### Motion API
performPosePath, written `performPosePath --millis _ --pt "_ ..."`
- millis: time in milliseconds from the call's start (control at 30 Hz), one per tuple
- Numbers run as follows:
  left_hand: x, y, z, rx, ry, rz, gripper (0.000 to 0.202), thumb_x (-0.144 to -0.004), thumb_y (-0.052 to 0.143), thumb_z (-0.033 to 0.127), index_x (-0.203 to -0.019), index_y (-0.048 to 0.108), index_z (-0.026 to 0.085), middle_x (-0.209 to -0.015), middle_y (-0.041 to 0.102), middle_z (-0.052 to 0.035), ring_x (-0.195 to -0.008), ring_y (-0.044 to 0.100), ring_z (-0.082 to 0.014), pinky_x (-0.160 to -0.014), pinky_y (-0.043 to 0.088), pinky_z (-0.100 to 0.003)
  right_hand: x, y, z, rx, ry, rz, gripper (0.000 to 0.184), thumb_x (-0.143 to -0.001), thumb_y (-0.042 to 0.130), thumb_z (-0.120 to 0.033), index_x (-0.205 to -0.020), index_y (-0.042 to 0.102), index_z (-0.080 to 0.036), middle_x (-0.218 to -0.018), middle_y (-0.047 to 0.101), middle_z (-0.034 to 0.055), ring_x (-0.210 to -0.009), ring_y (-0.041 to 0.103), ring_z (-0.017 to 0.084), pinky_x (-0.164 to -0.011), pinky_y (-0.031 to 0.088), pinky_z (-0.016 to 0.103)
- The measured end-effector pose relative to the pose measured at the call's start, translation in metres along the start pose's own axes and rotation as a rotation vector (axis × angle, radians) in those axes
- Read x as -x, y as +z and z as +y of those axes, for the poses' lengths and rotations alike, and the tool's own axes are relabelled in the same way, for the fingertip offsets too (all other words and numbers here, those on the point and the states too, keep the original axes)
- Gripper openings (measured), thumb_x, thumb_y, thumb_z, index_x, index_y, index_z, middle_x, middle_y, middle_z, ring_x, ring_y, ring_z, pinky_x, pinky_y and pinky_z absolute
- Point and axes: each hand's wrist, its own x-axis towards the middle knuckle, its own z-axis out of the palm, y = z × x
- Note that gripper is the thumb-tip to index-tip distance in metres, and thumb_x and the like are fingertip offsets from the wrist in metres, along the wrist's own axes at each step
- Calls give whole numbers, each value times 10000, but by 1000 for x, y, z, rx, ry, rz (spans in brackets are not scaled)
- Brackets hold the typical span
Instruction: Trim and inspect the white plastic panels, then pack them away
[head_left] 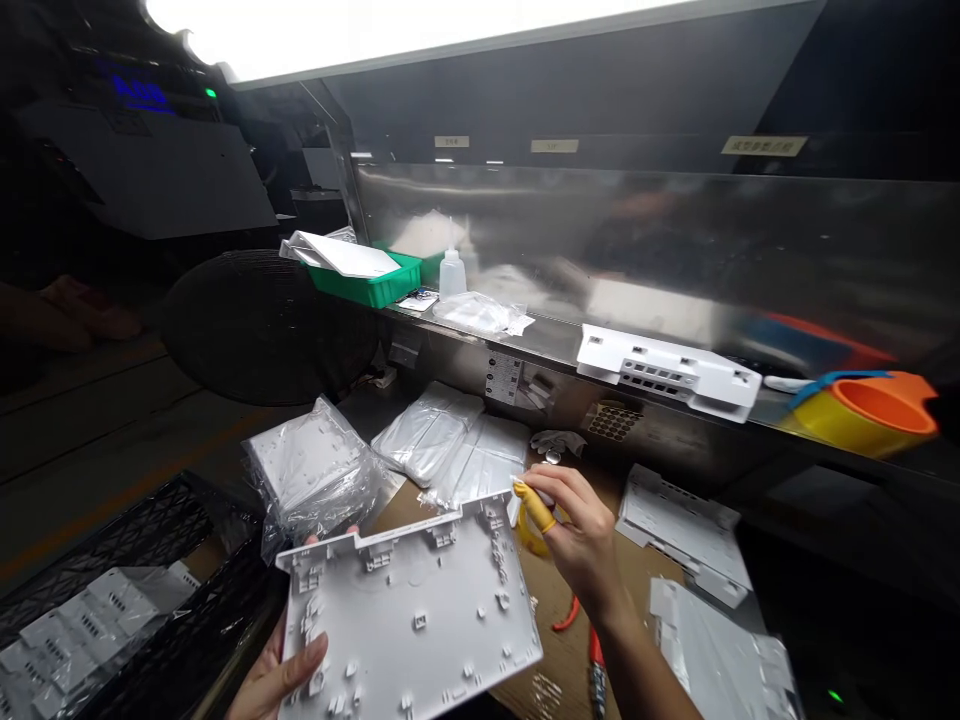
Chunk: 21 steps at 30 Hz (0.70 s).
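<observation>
A white plastic housing panel (442, 640), its inner side with clips and posts facing me, is tilted up in front of me. My left hand (281, 670) grips its left edge, thumb over the inside and fingertips behind the top edge. At the panel's upper right corner is my right hand (574, 525), a yellow finger cot (534, 508) on its thumb. Thumb and fingers are pinched around a small white bit that I cannot make out. Below that hand, red-handled pliers (595, 655) lie partly hidden on the brown cardboard bench top (547, 590).
Bagged white panels (311, 460) and flat plastic bags (450, 430) lie behind. More panels (686, 530) are at right. The shelf holds a green bin (367, 285), a squeeze bottle (452, 273), a white housing (667, 370) and an orange-and-yellow container (870, 410). A black crate (217, 620) stands left.
</observation>
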Motion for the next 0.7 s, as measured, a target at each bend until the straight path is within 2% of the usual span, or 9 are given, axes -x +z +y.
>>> performPosePath --millis 167,233,300,367,467,567,700 --pt "2 13 0 46 18 -56 980 -794 716 140 -1567 231 498 -1450 624 32 -1427 434 -371 -1179 380 -580 10 -2 18 27 37 -39 175 -939 619 -117 -1021 732 -223 -1000 732 55 -942 675 190 -817 546 317" --pt "4 20 -3 36 16 -93 942 -813 698 137 -1562 255 499 -1514 564 43 -1450 414 -351 -1200 356 -550 17 -1 29 53 107 -28 211 -925 593 -96 -1002 737 -231 -1010 731 49 -953 673 194 -802 541 312" --pt "4 27 -10 -6 27 -134 868 -834 689 144 -1535 327 508 -1606 445 68 -1475 389 -330 -1221 329 -511 23 2 32 33 165 -13 235 -920 584 -88 -1018 732 -241 -1044 722 48 -992 665 198 -812 532 312" --pt "1 34 -20 -119 78 -178 769 -854 696 168 -1486 421 509 -1666 334 86 -1491 370 -318 -1229 322 -481 27 6 23 -22 166 -8 221 -929 605 -105 -1045 723 -251 -1066 710 46 -1015 657 194 -840 526 310" --pt "-10 42 -39 -440 259 -253 598 -896 697 269 -1435 511 448 -1668 345 44 -1522 318 -294 -1254 263 -442 32 17 -8 -117 113 -18 204 -935 640 -118 -1077 700 -252 -1055 694 44 -991 659 176 -843 527 289" --pt "-20 47 -54 -704 436 -282 546 -956 614 351 -1481 472 392 -1654 374 -5 -1546 260 -274 -1280 167 -430 33 29 -37 -180 78 -3 240 -932 632 -89 -1113 674 -241 -1049 682 51 -981 659 170 -826 536 272" --pt "-23 52 -63 -792 484 -266 545 -974 562 320 -1505 453 374 -1662 352 -6 -1549 251 -270 -1282 161 -412 33 38 -51 -205 27 0 254 -934 622 -83 -1129 674 -237 -1036 685 56 -974 661 174 -844 544 279"
